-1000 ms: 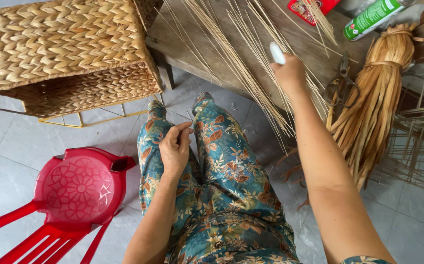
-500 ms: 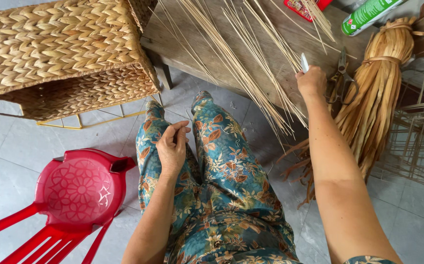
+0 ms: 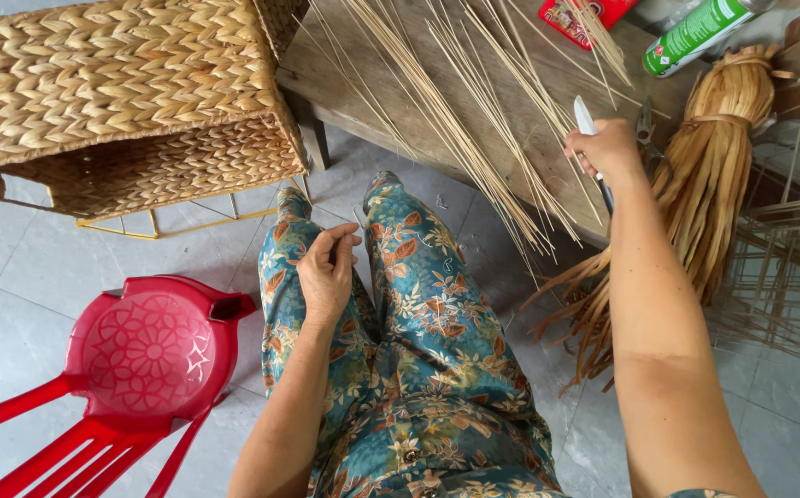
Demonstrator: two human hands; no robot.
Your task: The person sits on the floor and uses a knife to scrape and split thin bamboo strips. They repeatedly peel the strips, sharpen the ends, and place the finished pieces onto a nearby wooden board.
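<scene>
My right hand is closed around a slim tool with a pale handle; its dark end pokes out below the fist. The hand hovers at the near right edge of a low wooden table. Thin pale reed sticks lie fanned across that table, just left of the hand. My left hand rests on my left thigh, on floral trousers, with its fingers curled against the thumb and nothing visible in them.
A tied bundle of tan dried fibre hangs right of the table. A woven basket on a wire frame stands at upper left, a red plastic chair at lower left. A green spray can, a red packet and wire frames are on the right.
My right hand, still gripping the tool, has drawn back and to the right, from over the sticks to the table's near right edge. My left hand has stayed on the thigh.
</scene>
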